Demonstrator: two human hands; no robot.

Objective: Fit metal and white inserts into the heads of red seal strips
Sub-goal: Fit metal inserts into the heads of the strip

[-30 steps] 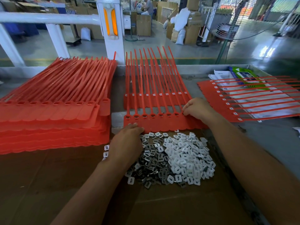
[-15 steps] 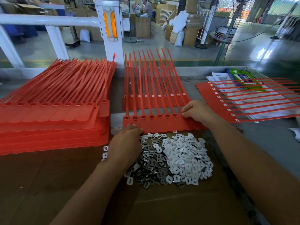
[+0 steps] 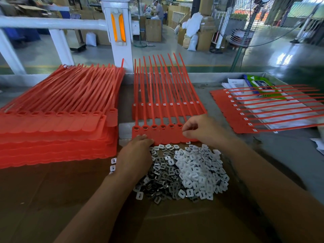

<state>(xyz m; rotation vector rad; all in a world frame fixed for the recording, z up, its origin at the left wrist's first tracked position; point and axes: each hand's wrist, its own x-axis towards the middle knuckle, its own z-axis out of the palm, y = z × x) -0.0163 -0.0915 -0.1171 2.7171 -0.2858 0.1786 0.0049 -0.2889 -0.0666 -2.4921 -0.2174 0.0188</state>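
Six heads (image 3: pixel 145 128) hold inserts (image 3: pixel 163 126) | left fingers (image 3: pixel 142 137) flat on strip (image 3: pixel 166 138) | right fingers (image 3: pixel 186 128) unclear

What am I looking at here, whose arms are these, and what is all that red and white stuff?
No machine: a person works bare-handed, and the single camera sits on their head, looking down, so both arms reach in from below. In the middle lies a sheet of red seal strips, heads toward the person. Before it, on brown cardboard, is a pile of small inserts: white inserts right, dark metal inserts left. A stack of red strips sits left, another sheet right. The left hand rests fingertips on the sheet's near edge. The right hand, fingers curled, is over the heads; whether it pinches an insert I cannot tell.
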